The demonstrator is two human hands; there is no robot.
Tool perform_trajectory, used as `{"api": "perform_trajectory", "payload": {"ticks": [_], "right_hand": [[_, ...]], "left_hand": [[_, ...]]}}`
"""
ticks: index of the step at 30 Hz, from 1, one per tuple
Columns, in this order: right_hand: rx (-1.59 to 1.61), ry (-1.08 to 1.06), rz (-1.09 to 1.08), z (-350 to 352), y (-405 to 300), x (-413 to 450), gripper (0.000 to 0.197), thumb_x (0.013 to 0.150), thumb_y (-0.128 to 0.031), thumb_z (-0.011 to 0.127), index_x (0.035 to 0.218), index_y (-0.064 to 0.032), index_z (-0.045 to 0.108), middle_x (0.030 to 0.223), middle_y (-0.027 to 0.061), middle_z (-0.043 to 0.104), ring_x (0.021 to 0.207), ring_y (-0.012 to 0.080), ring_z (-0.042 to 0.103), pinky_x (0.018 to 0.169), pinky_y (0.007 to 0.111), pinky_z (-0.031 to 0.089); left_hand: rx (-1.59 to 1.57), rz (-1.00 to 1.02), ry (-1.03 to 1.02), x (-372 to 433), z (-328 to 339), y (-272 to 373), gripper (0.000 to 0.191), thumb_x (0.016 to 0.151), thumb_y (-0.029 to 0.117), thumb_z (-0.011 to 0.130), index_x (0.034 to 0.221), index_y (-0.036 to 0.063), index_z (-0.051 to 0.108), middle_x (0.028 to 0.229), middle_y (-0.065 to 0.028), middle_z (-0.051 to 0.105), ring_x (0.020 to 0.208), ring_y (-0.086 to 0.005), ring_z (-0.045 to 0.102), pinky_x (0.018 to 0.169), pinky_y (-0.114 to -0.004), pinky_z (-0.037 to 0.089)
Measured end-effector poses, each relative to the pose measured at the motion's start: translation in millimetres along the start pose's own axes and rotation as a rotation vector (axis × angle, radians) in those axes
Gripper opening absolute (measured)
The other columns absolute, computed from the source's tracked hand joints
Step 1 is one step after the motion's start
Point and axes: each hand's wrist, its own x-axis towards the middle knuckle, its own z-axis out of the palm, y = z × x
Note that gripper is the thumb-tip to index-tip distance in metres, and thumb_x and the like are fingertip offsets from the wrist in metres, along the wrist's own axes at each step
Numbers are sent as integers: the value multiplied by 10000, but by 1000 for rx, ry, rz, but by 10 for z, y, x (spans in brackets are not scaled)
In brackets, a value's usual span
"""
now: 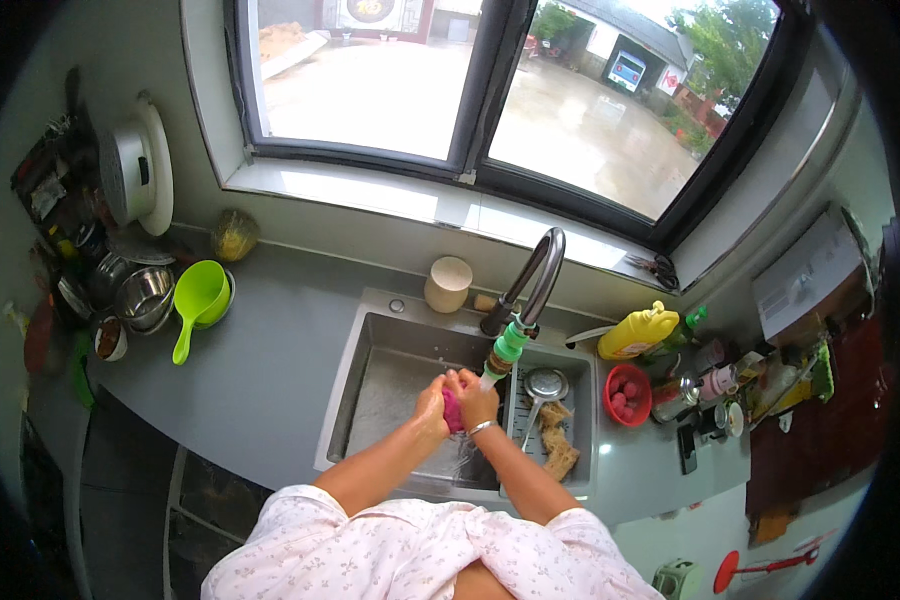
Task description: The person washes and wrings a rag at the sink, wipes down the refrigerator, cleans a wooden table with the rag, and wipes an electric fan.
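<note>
Over the large basin of a steel sink (379, 390), my left hand (430, 406) and my right hand (478, 399) are pressed together around a pink cloth (452, 411). Only a small part of the cloth shows between the palms, so its shape is hidden. Water runs from the green nozzle (508, 345) of a dark gooseneck faucet (544, 274) beside my right hand. Drips fall into the basin below. My right wrist wears a silver bangle (483, 427).
The sink's right compartment holds a metal ladle (546, 384) and brown loofah pieces (559, 446). To its right are a red bowl (613, 405) of round reddish items and a yellow bottle (637, 332). A green dipper (201, 292) rests at left; scissors (658, 268) lie on the windowsill.
</note>
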Motion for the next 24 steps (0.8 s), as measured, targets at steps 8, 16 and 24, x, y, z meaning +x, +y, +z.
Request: {"api": "perform_trajectory", "payload": {"ticks": [8, 16, 24], "right_hand": [[123, 130, -227, 79, -419, -254, 325, 864, -362, 584, 664, -106, 592, 619, 186, 591, 601, 386, 605, 553, 467, 471], [334, -69, 54, 28, 233, 69, 308, 854, -372, 664, 761, -97, 561, 637, 61, 603, 591, 185, 594, 525, 339, 452], [774, -535, 86, -461, -256, 257, 242, 789, -219, 760, 866, -33, 626, 793, 35, 646, 701, 105, 590, 651, 251, 493]], "left_hand": [[-594, 84, -602, 416, -652, -262, 352, 942, 439, 441, 770, 143, 521, 778, -48, 572, 660, -204, 554, 613, -384, 477], [669, 172, -176, -430, -200, 275, 185, 931, 281, 589, 918, 97, 605, 877, -14, 611, 809, -124, 576, 772, -274, 472], [1621, 1159, -214, -679, 2, 749, 751, 664, 158, 831, 1324, 83, 483, 1193, -105, 575, 1050, -199, 578, 925, -296, 465]]}}
